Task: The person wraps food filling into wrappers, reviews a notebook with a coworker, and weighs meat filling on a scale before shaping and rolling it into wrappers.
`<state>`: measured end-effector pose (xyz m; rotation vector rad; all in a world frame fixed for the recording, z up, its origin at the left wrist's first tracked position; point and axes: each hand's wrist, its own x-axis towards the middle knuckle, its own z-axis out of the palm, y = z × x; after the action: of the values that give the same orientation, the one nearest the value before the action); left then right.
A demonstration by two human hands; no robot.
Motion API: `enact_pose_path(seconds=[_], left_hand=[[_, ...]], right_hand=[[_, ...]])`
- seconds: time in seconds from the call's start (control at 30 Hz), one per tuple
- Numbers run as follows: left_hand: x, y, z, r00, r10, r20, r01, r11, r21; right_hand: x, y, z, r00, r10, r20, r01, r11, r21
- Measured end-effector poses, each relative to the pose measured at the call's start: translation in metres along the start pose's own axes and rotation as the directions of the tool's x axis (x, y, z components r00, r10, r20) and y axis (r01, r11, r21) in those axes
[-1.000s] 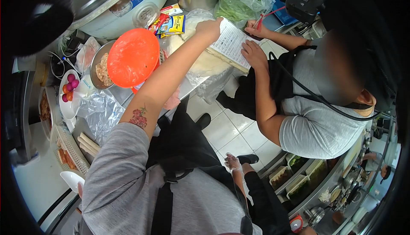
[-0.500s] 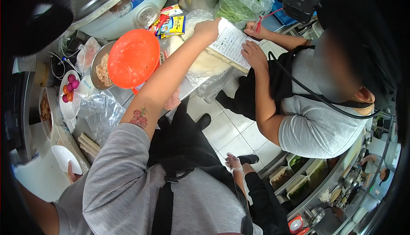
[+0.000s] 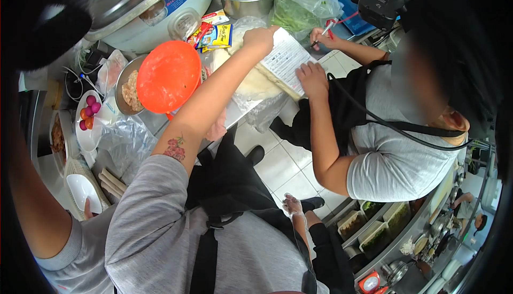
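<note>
My left hand (image 3: 258,43), bare, is closed on the upper left edge of a notebook (image 3: 288,59) with handwritten lines. The notebook rests over a plastic bag holding pale, flat contents (image 3: 262,83), whose kind I cannot make out. On the page's right side lies a co-worker's hand (image 3: 312,79); that person's other hand (image 3: 327,38) holds a pen just off the page. Low at my side hangs my right hand (image 3: 292,204) in a clear plastic glove, away from the counter, fingers loosely apart and holding nothing visible. Beneath my left forearm is an orange plastic strainer or bowl (image 3: 168,77).
A metal bowl of minced meat (image 3: 131,91) sits beside the orange one. Behind stand a large rice cooker (image 3: 139,27), seasoning packets (image 3: 216,36), a steel pot (image 3: 248,8) and bagged greens (image 3: 299,8). At left, another person's hand holds a white bowl (image 3: 83,191).
The co-worker's pen hand has lifted away from the page, and their other hand has shifted slightly left on it. More of the left-side person's arm shows. My hands have hardly moved.
</note>
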<state>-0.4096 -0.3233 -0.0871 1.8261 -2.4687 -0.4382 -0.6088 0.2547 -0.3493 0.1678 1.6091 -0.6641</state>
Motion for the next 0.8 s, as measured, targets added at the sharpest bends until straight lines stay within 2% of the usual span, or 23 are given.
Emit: enact_pose_path(seconds=[0.17,0.27,0.4,0.47,0.5,0.53,0.63,0.67,0.7,0.73,0.77,0.8], left_hand=[[0.006,0.002,0.014,0.994,0.107,-0.013,-0.106,0.991,0.076],[0.001,0.009,0.01,0.996,0.089,-0.033,-0.088,0.996,0.027],[-0.034,0.016,-0.008,0.993,0.049,-0.108,-0.067,0.983,-0.172],[-0.069,0.012,-0.008,0.989,0.029,-0.143,-0.068,0.957,-0.28],[-0.094,0.011,-0.007,0.996,0.02,-0.086,-0.049,0.938,-0.343],[-0.117,0.009,-0.009,0.999,0.011,-0.039,-0.026,0.916,-0.401],[-0.176,0.012,-0.004,0.999,0.012,0.035,0.007,0.867,-0.497],[-0.189,0.009,0.01,0.999,0.039,0.007,-0.031,0.88,-0.473],[-0.202,0.009,0.021,0.998,0.068,-0.016,-0.068,0.895,-0.441],[-0.215,0.014,0.016,0.999,0.05,-0.005,-0.047,0.9,-0.434],[-0.229,0.02,0.011,0.999,0.043,0.011,-0.034,0.904,-0.426],[-0.243,0.024,0.007,0.997,0.053,-0.05,-0.07,0.882,-0.467]], right_hand=[[0.002,0.006,-0.001,1.0,-0.006,0.028,0.004,0.998,0.055],[-0.002,0.005,-0.002,0.999,-0.012,0.039,0.01,0.999,0.051],[-0.009,-0.002,0.003,0.999,-0.036,-0.013,0.035,0.995,-0.093],[-0.003,-0.01,0.004,0.997,-0.068,0.038,0.073,0.988,-0.134],[-0.003,-0.008,-0.001,0.996,-0.071,0.061,0.08,0.983,-0.164],[0.001,-0.012,-0.011,0.974,-0.087,0.21,0.113,0.987,-0.114],[0.03,-0.028,-0.023,0.957,-0.133,0.259,0.191,0.958,-0.214],[0.068,-0.025,-0.039,0.949,-0.015,0.313,0.047,0.994,-0.094],[0.068,-0.031,-0.044,0.914,-0.023,0.404,0.017,1.0,0.018],[0.083,-0.031,-0.053,0.891,-0.095,0.445,0.109,0.994,-0.007],[0.097,-0.038,-0.059,0.858,-0.1,0.504,0.109,0.994,0.011],[0.114,-0.056,-0.063,0.729,0.054,0.682,-0.172,0.979,0.107]])
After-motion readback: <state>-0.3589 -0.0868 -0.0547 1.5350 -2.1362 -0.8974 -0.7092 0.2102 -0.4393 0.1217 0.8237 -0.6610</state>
